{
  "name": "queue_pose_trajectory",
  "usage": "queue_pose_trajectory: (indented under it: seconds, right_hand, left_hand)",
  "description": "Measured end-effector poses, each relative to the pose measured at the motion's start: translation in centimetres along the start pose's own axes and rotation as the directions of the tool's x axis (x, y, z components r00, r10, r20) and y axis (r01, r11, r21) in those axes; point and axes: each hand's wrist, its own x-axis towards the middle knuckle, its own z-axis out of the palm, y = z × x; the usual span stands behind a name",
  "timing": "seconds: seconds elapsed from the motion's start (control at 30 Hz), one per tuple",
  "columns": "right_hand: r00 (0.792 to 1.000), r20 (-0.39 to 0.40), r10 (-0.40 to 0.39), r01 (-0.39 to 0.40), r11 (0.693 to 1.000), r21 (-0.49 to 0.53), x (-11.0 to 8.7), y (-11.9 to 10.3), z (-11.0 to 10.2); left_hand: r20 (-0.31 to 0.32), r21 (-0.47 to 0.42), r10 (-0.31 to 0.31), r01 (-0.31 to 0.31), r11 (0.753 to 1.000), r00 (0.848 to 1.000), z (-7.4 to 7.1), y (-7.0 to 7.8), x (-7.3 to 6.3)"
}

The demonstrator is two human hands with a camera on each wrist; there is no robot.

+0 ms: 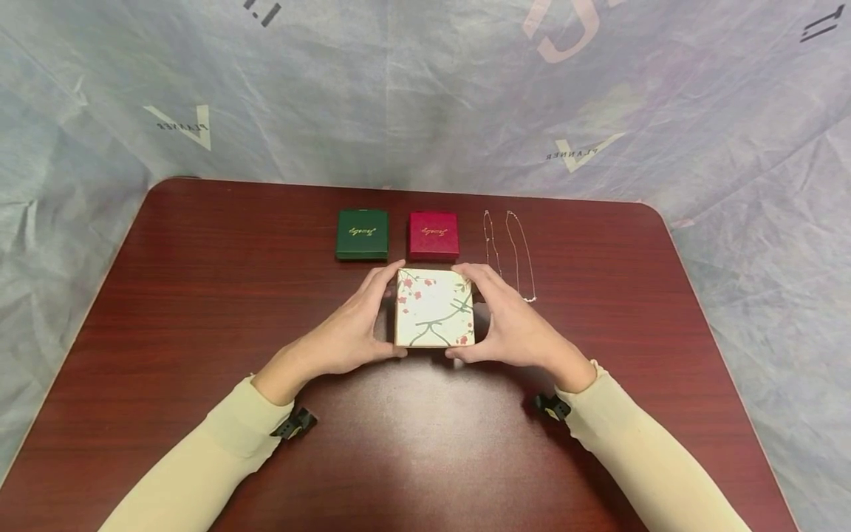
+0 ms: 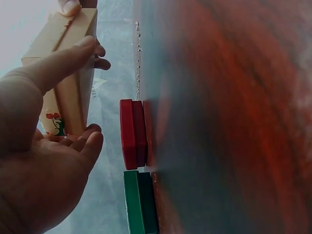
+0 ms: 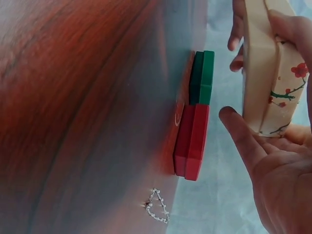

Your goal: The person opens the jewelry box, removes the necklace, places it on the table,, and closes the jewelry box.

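A cream square gift box (image 1: 435,309) with red blossoms and dark branches on its lid is held level above the middle of the table. My left hand (image 1: 346,331) grips its left side, thumb at the near edge and fingers round the far corner. On the right side, my right hand (image 1: 515,325) grips it the same way. The seam between lid and base shows in both wrist views, and the lid is on. Beyond the box lie a green jewelry box (image 1: 362,235) and a red jewelry box (image 1: 433,235), both closed. What the cream box contains is hidden.
Two thin necklaces (image 1: 521,255) lie side by side on the table, right of the red box and just beyond my right hand. The dark red wooden table (image 1: 199,295) ends at a grey printed cloth backdrop (image 1: 332,111).
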Motion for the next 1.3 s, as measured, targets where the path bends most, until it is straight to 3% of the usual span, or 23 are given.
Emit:
queue_pose_trajectory:
  seconds: [0.43,1.3]
  right_hand:
    - [0.999,0.040,0.016,-0.016,1.000,-0.001,0.26,-0.32,-0.27]
    - [1.000,0.024,-0.004,0.004,1.000,0.030,0.37,-0.06,-0.11]
  left_hand:
    - [-0.027,0.009,0.038,-0.038,0.999,0.999,-0.24,-0.13,-0.06]
    - [-0.026,-0.007,0.025,-0.025,1.000,0.999,-0.30,-0.53,-0.05]
